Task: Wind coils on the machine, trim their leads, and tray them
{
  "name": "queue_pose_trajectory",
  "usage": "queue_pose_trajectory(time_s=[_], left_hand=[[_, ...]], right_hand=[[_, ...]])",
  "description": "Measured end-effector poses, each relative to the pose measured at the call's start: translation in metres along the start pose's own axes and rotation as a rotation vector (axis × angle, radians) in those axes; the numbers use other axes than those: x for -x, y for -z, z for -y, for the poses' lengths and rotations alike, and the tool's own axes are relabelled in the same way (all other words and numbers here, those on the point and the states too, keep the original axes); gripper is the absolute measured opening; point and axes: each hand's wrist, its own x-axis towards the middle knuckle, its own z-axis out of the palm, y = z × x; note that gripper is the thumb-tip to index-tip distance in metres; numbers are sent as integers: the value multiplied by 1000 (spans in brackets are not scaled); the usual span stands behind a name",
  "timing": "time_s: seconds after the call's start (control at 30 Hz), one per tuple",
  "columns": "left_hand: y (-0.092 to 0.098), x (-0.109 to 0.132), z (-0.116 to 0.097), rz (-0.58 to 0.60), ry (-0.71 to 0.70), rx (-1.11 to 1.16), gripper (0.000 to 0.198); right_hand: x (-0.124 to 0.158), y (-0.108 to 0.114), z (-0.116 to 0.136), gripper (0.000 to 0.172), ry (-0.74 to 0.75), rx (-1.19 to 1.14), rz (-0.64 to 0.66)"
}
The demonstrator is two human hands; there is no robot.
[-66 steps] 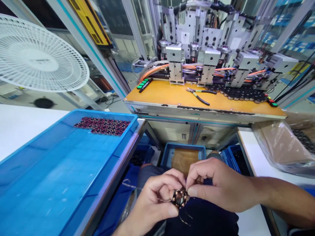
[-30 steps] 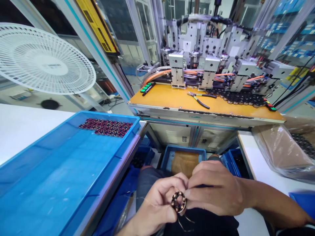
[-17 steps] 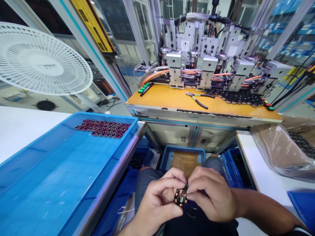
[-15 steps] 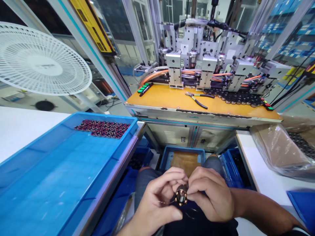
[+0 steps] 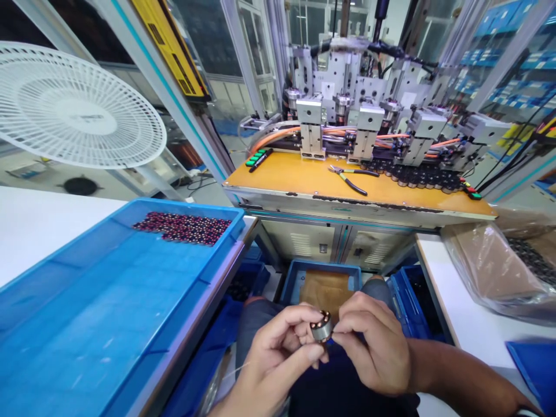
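Low in the head view, over my lap, both hands meet on a small round wound part [image 5: 322, 328] with a metal outer ring and copper coils. My left hand [image 5: 273, 359] pinches it from the left with thumb and fingers. From the right, the fingertips of my right hand [image 5: 373, 347] are closed on its edge. The part is tilted so its metal side shows. A thin wire trails near my left hand.
A large blue tray [image 5: 108, 313] at my left holds a patch of several small dark parts [image 5: 182, 227] at its far end. Ahead stands a machine on an orange bench [image 5: 304, 174] with pliers [image 5: 350, 176]. Blue bins [image 5: 321, 278] sit below, a plastic bag [image 5: 495, 260] at right, a white fan [image 5: 73, 107] at left.
The part has been turned in my fingers: earlier its coiled face pointed at me, now its metal side shows. Both hands stayed over my lap, slightly higher now.
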Motion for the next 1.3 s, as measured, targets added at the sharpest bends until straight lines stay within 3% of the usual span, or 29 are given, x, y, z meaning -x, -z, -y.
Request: queue_pose_trajectory(time_s=[0.07, 0.2, 0.33, 0.47, 0.53, 0.6, 0.8, 0.93, 1.03, 1.17, 1.23, 1.3], left_hand=[[3, -3, 1, 92, -66, 85, 27], [8, -9, 4, 193, -146, 243, 21], [5, -13, 6, 249, -146, 467, 32], [5, -16, 4, 260, 81, 389, 47], [6, -15, 4, 336, 225, 282, 40], [6, -14, 6, 375, 261, 266, 34], [5, -13, 14, 281, -34, 371, 23], [5, -16, 8, 281, -178, 520, 34], [6, -17, 4, 282, -219, 651, 36], [8, -17, 4, 263, -27, 583, 41], [9, -16, 7, 336, 119, 473, 41], [10, -15, 11, 388, 179, 418, 36]], right_hand=[[0, -2, 1, 11, -57, -1, -9], [0, -3, 0, 13, -132, -44, -13], [-1, 4, -1, 12, -45, -85, 60], [-10, 17, -1, 7, 153, -46, 207], [-15, 21, 1, 7, 203, 3, 263], [-18, 23, 1, 10, 225, 66, 269], [-8, 17, -7, 9, 155, 230, 265], [-8, 14, -10, 11, 75, 216, 264], [-16, 15, -6, 9, 125, 201, 287], [-30, 17, 3, 12, 251, 208, 321], [-34, 19, 7, 19, 270, 212, 324], [-34, 20, 7, 19, 266, 227, 340]])
